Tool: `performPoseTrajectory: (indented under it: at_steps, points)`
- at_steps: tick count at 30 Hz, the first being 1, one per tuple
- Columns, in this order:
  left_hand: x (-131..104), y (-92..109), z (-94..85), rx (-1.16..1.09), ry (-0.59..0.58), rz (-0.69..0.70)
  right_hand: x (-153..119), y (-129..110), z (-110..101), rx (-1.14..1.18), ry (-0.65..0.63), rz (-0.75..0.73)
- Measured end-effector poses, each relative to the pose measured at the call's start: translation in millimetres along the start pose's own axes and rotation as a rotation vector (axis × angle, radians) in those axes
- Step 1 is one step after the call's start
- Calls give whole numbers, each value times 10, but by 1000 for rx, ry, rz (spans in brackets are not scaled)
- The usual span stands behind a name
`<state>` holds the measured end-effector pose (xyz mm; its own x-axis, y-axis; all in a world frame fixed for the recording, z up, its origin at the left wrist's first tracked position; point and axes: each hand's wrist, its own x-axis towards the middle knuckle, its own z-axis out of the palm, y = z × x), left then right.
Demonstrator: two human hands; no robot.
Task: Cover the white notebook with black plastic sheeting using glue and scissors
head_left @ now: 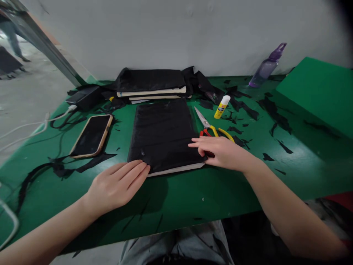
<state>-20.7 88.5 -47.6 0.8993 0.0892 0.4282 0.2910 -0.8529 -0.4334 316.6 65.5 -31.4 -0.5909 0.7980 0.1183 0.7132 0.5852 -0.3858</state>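
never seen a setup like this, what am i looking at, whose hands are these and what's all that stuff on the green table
There's no machine here, just one person's bare hands. The single picture comes from a camera worn on that person's head, looking forward and down.

The left hand and right hand are at the near corners of a flat black-covered piece with a pale strip along its near edge. It lies on the green table; whether the fingers pinch it or just press is hard to tell.

Left of it is a phone; right, scissors and a yellow tube with a white cap. Farther back are a black-covered stack and a purple bottle. Black scraps are scattered around.
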Motion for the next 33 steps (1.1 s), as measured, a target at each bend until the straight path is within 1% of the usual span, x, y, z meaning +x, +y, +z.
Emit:
performPoseTrajectory:
  at_steps: [6,8,12,15,19,25,29,33]
  points:
    - [-5,19,2,10,-6,8,-7,27,77,-149,56,-104]
    - [20,15,-7,10,-4,21,-25,23,100,-217,94,-156]
    - [95,10,-37,19,4,37,-83,-24,131,-317,238,-260]
    - [133,20,-58,18,1,13,-118,-55,150,-317,325,-236]
    - [102,22,-61,13,-16,2,-146,-30,174,-274,330,-207]
    - [-78,-34,0,-27,-25,22,-197,37,184,-335,280,-315]
    - [-118,-61,2,-67,-26,40,-213,36,187,-360,260,-332]
    - [-135,-54,3,-66,-37,37,-207,30,201,-375,270,-334]
